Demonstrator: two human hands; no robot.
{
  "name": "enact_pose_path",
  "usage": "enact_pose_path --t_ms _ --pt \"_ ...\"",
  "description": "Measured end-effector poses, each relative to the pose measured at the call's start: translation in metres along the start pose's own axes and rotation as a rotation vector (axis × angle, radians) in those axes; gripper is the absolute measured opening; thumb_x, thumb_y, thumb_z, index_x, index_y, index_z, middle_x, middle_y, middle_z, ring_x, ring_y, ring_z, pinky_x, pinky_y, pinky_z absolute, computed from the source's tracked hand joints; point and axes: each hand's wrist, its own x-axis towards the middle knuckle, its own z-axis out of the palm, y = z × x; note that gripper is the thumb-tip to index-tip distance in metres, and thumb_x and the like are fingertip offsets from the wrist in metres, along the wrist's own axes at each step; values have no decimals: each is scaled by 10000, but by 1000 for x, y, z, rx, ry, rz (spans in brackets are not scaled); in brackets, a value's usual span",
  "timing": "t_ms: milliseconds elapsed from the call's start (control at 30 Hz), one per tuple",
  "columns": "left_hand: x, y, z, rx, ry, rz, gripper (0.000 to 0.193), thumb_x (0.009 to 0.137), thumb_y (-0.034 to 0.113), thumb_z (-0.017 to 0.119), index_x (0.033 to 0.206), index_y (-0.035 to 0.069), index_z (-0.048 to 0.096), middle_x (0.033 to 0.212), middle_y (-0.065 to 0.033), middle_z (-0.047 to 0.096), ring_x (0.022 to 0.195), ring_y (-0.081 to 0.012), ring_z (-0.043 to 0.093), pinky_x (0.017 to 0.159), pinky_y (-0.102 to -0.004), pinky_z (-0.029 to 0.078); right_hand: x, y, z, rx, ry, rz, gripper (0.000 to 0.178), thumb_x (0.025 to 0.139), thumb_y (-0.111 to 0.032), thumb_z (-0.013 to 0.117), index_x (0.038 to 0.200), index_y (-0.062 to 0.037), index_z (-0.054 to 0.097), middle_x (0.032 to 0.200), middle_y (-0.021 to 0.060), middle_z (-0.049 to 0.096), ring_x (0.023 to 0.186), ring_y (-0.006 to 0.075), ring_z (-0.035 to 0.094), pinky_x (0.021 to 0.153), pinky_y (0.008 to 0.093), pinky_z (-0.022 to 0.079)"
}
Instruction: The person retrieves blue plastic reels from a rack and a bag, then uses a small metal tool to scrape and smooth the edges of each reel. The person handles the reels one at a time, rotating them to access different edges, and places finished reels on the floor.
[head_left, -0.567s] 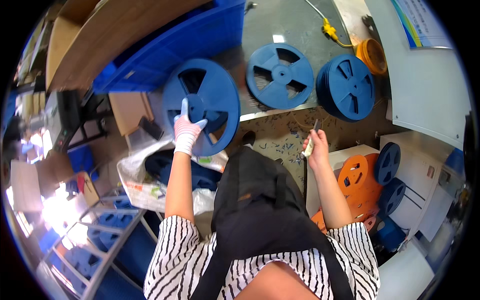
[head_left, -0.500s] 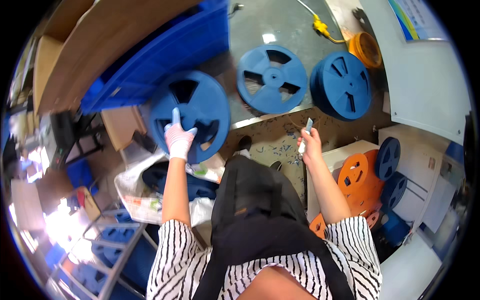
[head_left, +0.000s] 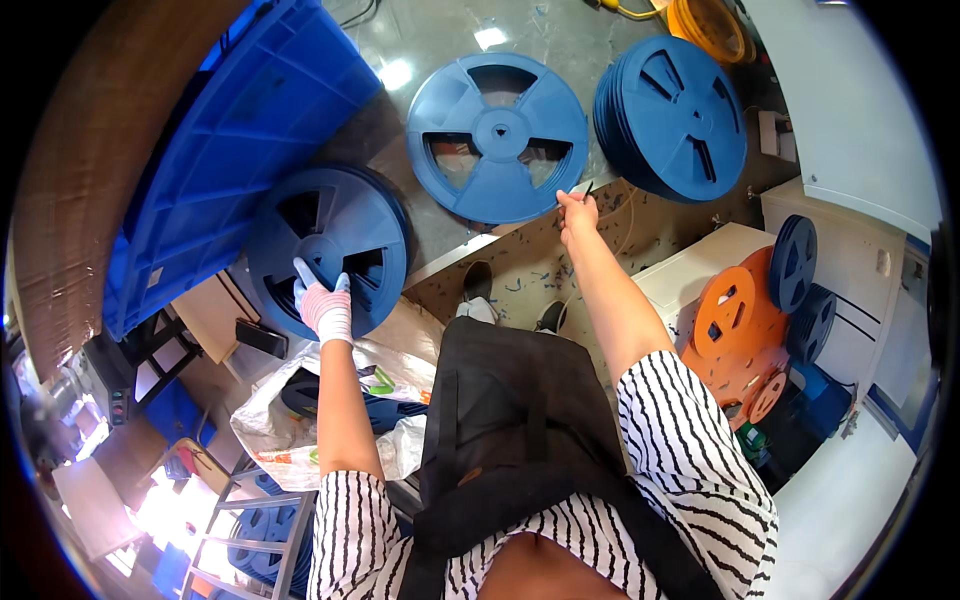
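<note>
My gloved left hand [head_left: 323,302] rests on the top reel of a blue plastic reel stack [head_left: 362,225], left of centre. Its thumb and index finger are spread apart near the cutouts. A second blue reel stack [head_left: 500,175] stands in the middle of the metal table. At its near right rim is my bare right hand [head_left: 577,215], closed on a small utility knife [head_left: 588,187]. Only a dark tip of the knife shows; the fingers hide the rest. Further right stands a third, taller stack of blue reels [head_left: 675,120].
A large blue crate [head_left: 215,160] leans along the left. Below my left arm is a white woven bag [head_left: 275,405] with blue reels inside. Orange reels [head_left: 725,312] stand at the right. An orange-yellow roll [head_left: 705,28] sits behind the stacks. Blue scraps litter the floor.
My right hand has moved forward and left, bringing the knife to the middle stack's rim. My left hand and the reel under it sit slightly lower and further left in view; the view has shifted.
</note>
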Motion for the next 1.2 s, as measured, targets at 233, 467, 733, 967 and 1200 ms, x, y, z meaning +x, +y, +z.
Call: enact_pose_path --t_ms 233,467,733,967,1200 --pt "-57 -2 10 -176 319 371 874 765 316 764 1510 106 360 1424 -303 439 1296 -460 426 1118 -482 338 -14 -16 -2 282 -168 -8 286 825 4 753 969 -93 526 779 -13 571 594 104 518 479 252 361" --pt "-130 95 -44 -749 83 740 747 833 176 745 1486 83 394 1326 -238 543 1220 -411 521 1049 -460 417 -172 -98 -77 256 -280 -401 176 822 17 714 932 -40 589 777 -37 527 661 71 485 603 229 397" --pt "-218 175 -144 -1638 -651 591 1234 787 259 842 1589 134 -87 1561 -172 280 1384 -280 357 1142 -383 302 -375 -137 -192 -93 -526 -758 111 907 -66 684 991 -22 626 897 34 644 823 82 581 765 241 481" --pt "-251 130 -163 -1778 -972 907 1005 775 398 824 1503 41 230 1232 -125 552 1124 -248 573 924 -372 506 -390 -156 -241 81 -844 -588 226 1070 -312 417 1140 -101 376 913 64 539 597 117 561 500 204 437" --pt "-288 110 -210 -1741 -979 1034 870 788 468 809 1349 -72 422 954 -156 668 935 -264 669 900 -364 539 -411 -204 -218 -746 -906 -1112 125 937 -171 626 925 -49 607 699 73 607 582 194 599 565 314 461"
